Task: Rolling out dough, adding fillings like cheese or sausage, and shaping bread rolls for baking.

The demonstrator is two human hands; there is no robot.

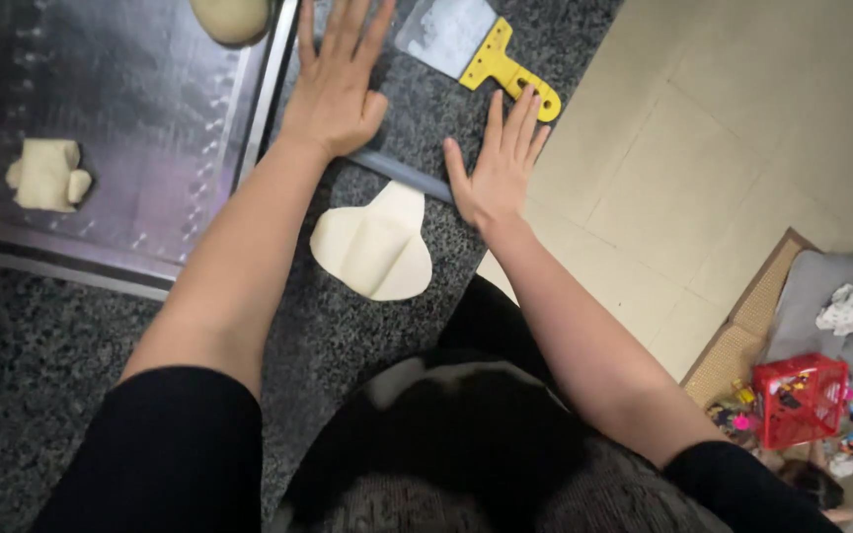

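**doughfan:** Granite-look dark surface (41, 375), and both palms are flat on a slim grey rolling pin (402, 176). Left hand (333, 94) and right hand (496, 168) have fingers spread wide and straight, gripping nothing, just pressing down. The pin runs from near the tray edge down toward the right hand, so its long axis slants across the counter.

**bakes_a_lot:** Where's the dough though?

**doughfan:** Pale flattened dough piece (375, 247) lies just below the pin, between the forearms. It's already thin, roughly teardrop shaped, narrow end pointing up toward the pin, wide end toward the person. I'd say it's partly rolled, not even yet. On the metal tray (150, 99) sit one folded dough piece (46, 175) and a round ball (232, 18) at the top, so those look unrolled. Yellow-handled scraper (476, 49) lies untouched beyond the right hand.
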